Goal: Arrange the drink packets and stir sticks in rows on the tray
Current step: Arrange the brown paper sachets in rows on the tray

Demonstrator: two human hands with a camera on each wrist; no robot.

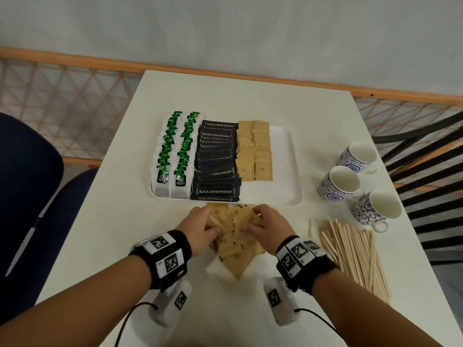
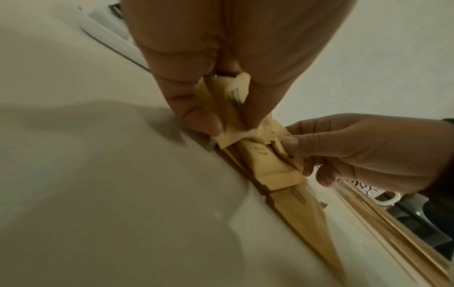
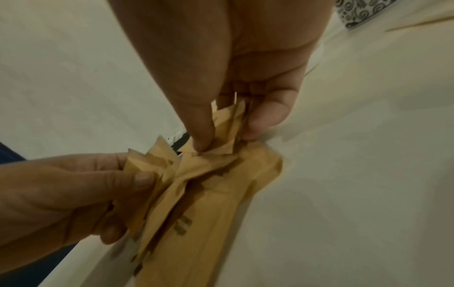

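Note:
A white tray [image 1: 283, 171] holds rows of green tea bags [image 1: 175, 156], black coffee packets [image 1: 216, 161] and brown sugar packets [image 1: 254, 151]; its right strip is bare. In front of the tray lies a loose pile of brown sugar packets [image 1: 233, 249]. My left hand [image 1: 200, 224] pinches packets [image 2: 228, 101] at the pile's left side. My right hand [image 1: 265, 225] pinches packets [image 3: 228, 124] at its right side. Wooden stir sticks [image 1: 355, 251] lie in a heap to the right of my right wrist.
Three blue-patterned white cups [image 1: 348, 181] stand along the table's right edge, beyond the sticks. A dark blue chair [image 1: 30, 186] sits left of the table [image 1: 120, 221]. A wooden rail and lattice run behind the table.

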